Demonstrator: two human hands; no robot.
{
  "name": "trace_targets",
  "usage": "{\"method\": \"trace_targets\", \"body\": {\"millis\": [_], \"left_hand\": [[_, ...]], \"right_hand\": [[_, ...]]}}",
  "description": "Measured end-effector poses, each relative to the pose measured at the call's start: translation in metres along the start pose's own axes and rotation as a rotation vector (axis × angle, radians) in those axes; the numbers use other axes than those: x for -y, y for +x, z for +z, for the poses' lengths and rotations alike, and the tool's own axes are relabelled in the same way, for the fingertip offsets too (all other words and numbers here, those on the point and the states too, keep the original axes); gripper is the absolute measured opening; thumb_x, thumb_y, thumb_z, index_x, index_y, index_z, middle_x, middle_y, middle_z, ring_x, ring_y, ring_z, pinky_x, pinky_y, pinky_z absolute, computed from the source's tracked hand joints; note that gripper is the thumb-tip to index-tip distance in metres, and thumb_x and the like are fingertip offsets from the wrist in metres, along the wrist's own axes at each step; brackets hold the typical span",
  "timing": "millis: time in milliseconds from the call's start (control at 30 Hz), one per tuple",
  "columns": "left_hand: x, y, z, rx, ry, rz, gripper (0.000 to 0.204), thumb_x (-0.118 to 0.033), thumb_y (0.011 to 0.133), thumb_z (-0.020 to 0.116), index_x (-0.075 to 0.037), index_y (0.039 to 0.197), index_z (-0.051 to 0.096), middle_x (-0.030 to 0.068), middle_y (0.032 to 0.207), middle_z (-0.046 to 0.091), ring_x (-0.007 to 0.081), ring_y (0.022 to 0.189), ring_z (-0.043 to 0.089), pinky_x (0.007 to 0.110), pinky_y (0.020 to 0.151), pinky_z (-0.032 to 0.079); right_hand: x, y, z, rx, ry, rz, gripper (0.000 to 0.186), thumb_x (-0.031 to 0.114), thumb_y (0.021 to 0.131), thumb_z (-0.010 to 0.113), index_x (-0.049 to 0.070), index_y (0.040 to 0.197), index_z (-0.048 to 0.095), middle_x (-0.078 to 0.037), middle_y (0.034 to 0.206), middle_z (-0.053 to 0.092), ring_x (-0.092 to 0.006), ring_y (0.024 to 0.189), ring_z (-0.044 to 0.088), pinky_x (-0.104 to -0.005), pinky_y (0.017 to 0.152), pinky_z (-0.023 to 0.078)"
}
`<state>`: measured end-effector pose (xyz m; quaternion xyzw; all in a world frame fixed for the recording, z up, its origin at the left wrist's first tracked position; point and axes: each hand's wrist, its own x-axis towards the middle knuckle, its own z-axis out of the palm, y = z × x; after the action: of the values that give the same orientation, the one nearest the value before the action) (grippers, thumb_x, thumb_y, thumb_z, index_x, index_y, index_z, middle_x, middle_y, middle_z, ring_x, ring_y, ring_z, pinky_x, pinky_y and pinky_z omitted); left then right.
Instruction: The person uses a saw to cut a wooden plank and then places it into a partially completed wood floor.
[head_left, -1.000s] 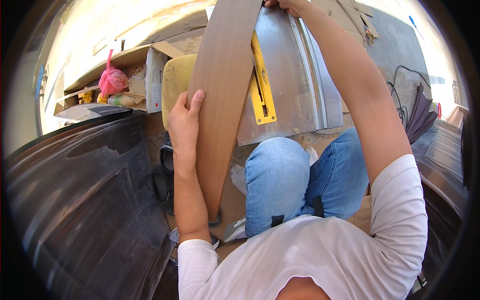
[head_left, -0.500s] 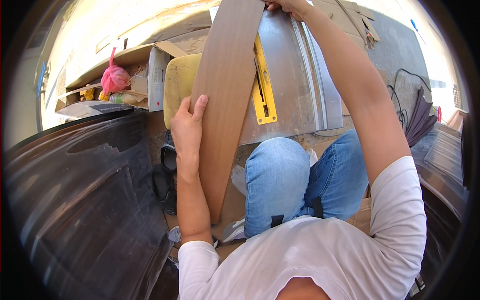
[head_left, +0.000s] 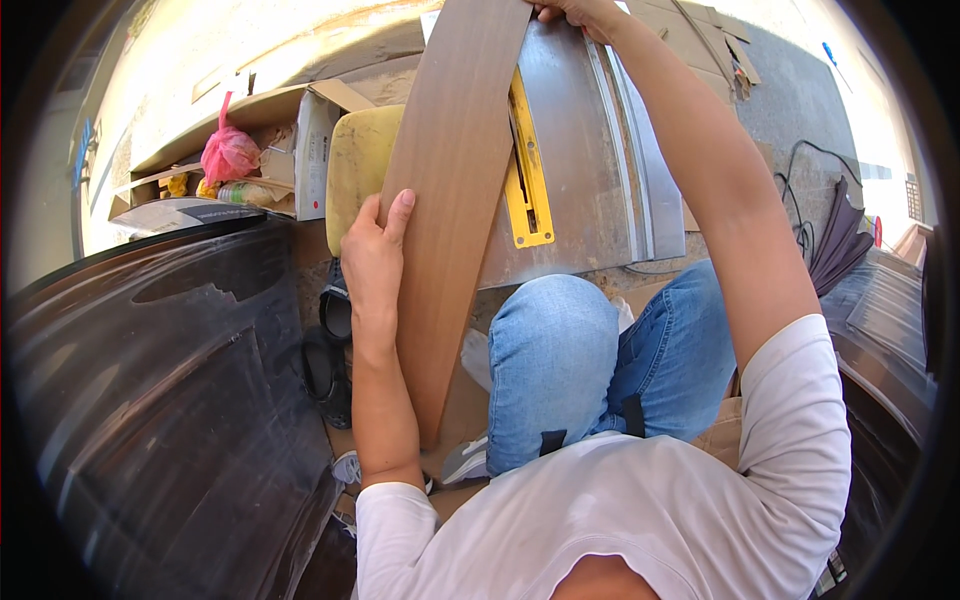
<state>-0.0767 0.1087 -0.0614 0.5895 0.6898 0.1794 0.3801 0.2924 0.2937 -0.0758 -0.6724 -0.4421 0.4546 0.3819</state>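
Note:
A long brown wooden plank (head_left: pixel 452 170) slants from beside my left foot up past the top edge of the view. My left hand (head_left: pixel 375 250) grips its left edge at mid-length, thumb on the face and fingers curled behind. At the far end, my right hand (head_left: pixel 580 15) is closed at the plank's right edge, some of its fingers hidden. Under and beside the plank lies the metal top of a table saw (head_left: pixel 585 150), with a slotted yellow insert plate (head_left: pixel 540 200) partly covered by the wood.
A yellow stool-like seat (head_left: pixel 360 150) stands left of the plank. Beyond it, a cardboard box (head_left: pixel 313 150) holds a pink plastic bag (head_left: pixel 230 155) and scraps. Dark plastic-wrapped panels (head_left: pixel 170 400) flank my left side. Black shoes (head_left: pixel 325 370) lie near the plank; a folded umbrella (head_left: pixel 842 240) lies at right.

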Motion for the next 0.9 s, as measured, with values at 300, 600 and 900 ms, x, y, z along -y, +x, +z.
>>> {"method": "trace_targets", "body": {"millis": [300,600,900], "left_hand": [[-0.003,0.013,0.0,0.003,0.021,0.007,0.058,-0.058,0.097,0.063,-0.001,0.106,0.069,0.0192,0.084,0.071,0.0332,0.078,0.067,0.04,0.076,0.052],[-0.003,0.011,0.002,-0.018,-0.007,0.026,0.055,-0.055,0.098,0.064,-0.001,0.105,0.07,0.0183,0.083,0.072,0.0306,0.076,0.066,0.039,0.076,0.052],[0.0,0.007,0.003,-0.01,-0.018,0.021,0.055,-0.053,0.099,0.064,0.0,0.11,0.07,0.0158,0.087,0.073,0.0245,0.08,0.066,0.035,0.078,0.052]], "right_hand": [[-0.011,0.015,0.0,-0.048,0.061,-0.02,0.088,0.013,0.09,0.074,0.007,0.162,0.023,-0.006,0.073,0.069,-0.0145,0.056,0.064,-0.0302,0.048,0.048],[-0.006,0.013,-0.002,-0.038,0.021,-0.008,0.092,0.015,0.089,0.077,0.006,0.162,0.022,-0.007,0.07,0.069,-0.0158,0.053,0.064,-0.0292,0.046,0.044],[-0.014,0.017,-0.004,-0.01,0.055,-0.033,0.094,0.014,0.088,0.078,0.007,0.162,0.021,-0.009,0.07,0.07,-0.016,0.052,0.064,-0.0302,0.045,0.044]]}}
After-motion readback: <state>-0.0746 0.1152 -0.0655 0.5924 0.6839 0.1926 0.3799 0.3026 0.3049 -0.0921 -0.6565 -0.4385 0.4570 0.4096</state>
